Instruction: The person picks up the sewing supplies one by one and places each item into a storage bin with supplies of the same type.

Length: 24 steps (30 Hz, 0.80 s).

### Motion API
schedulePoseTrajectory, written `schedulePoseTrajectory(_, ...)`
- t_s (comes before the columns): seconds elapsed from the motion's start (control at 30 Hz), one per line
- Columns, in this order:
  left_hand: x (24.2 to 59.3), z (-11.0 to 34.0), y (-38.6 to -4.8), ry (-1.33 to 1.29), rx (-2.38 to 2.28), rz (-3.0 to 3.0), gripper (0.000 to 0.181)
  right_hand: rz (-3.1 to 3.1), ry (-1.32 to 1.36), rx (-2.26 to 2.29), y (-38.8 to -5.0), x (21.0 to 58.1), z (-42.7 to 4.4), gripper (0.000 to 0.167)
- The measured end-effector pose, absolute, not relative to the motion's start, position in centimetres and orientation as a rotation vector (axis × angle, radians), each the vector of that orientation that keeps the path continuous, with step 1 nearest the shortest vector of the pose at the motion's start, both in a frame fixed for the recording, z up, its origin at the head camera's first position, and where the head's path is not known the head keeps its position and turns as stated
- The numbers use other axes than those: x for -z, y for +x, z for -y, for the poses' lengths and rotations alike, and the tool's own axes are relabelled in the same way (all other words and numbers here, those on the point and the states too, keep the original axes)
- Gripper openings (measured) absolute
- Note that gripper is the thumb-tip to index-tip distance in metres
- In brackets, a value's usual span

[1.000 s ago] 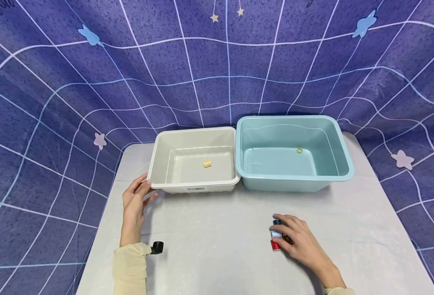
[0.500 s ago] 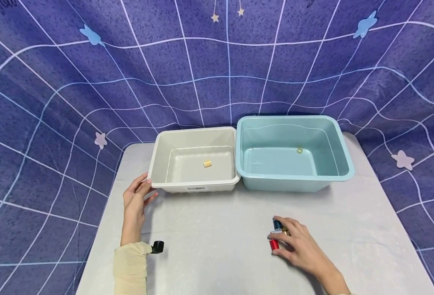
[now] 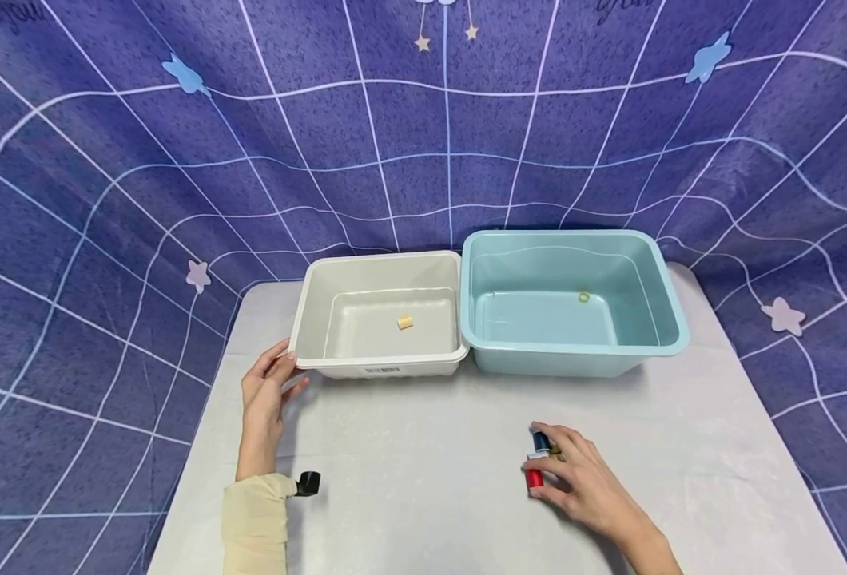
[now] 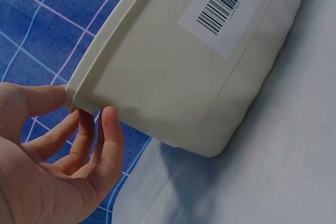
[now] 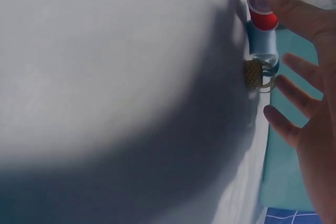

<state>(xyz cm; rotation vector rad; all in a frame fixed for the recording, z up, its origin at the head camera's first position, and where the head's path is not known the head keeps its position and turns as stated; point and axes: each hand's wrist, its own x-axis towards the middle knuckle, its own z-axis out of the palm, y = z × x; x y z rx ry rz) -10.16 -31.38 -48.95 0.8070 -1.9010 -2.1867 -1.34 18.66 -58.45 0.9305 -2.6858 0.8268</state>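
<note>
At the left end of the white bin (image 3: 380,361), my left hand (image 3: 264,395) pinches the rim corner, thumb on one side and fingertips beneath, as the left wrist view shows. My right hand (image 3: 592,487) is around a small cluster of thread spools on the table, fingers spread and slightly bent. The red spool (image 3: 534,477) lies between thumb and index finger, the thumb at its end. Beside it are a light blue spool (image 5: 263,43), a dark blue spool (image 3: 541,441) and a gold spool (image 5: 253,73), partly covered by the fingers in the head view.
A yellow spool (image 3: 405,323) lies inside the white bin. Right beside that bin stands a larger teal bin (image 3: 574,350) with a small yellowish ring (image 3: 584,297) in it. A black object (image 3: 308,484) is by the left sleeve. A patterned blue curtain (image 3: 423,184) hangs behind.
The right fingers have shifted slightly around the spools, and the spools have moved a little among themselves. My left hand keeps its place on the white bin.
</note>
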Motion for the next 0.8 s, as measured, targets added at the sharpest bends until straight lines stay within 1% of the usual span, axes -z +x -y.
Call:
schedulePoseTrajectory(0.17,49.2,31.5,-10.1,0.811,2.191,1.895,0.043,2.666,0.937,-0.848,-1.4,58.0,-18.1,0.037)
schedulePoseTrajectory(0.37,49.1,31.4,-10.3,0.812,2.213,1.863,0.043,2.641,0.948,-0.87,-1.5,57.6,-17.7,0.038)
schedulePoseTrajectory(0.8,48.6,31.4,-10.4,0.83,2.239,1.861,0.046,2.562,0.945,-0.946,-2.3,56.6,-17.4,0.049)
